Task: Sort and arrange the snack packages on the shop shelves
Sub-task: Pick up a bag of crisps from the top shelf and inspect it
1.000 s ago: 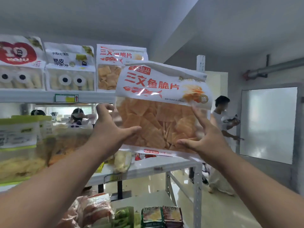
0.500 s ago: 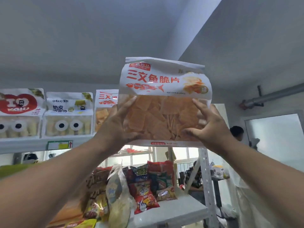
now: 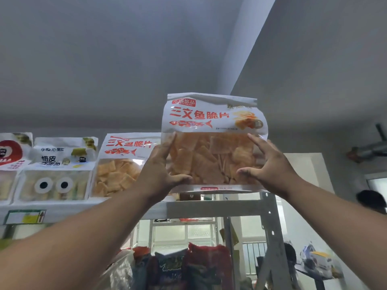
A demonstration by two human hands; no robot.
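A white and clear bag of orange salmon crisps (image 3: 211, 122) with red lettering stands upright at the right end of the top shelf (image 3: 199, 208). My left hand (image 3: 159, 172) presses against its left side, fingers straight and thumb spread across the lower front. On the bag's right side my right hand (image 3: 266, 166) does the same. A second bag of the same crisps (image 3: 119, 164) stands just to the left, partly behind my left hand.
Further left on the top shelf stand a white bag with cartoon eyes (image 3: 56, 168) and a bag with a red logo (image 3: 10, 155). Mixed snack bags (image 3: 184, 266) crowd the shelf below. A grey upright post (image 3: 270, 227) marks the rack's right end. A person's head (image 3: 370, 199) shows at right.
Both hands have lifted the crisps bag from chest height up to the top shelf, and its bottom edge now sits at the shelf. My view has tilted up toward the ceiling.
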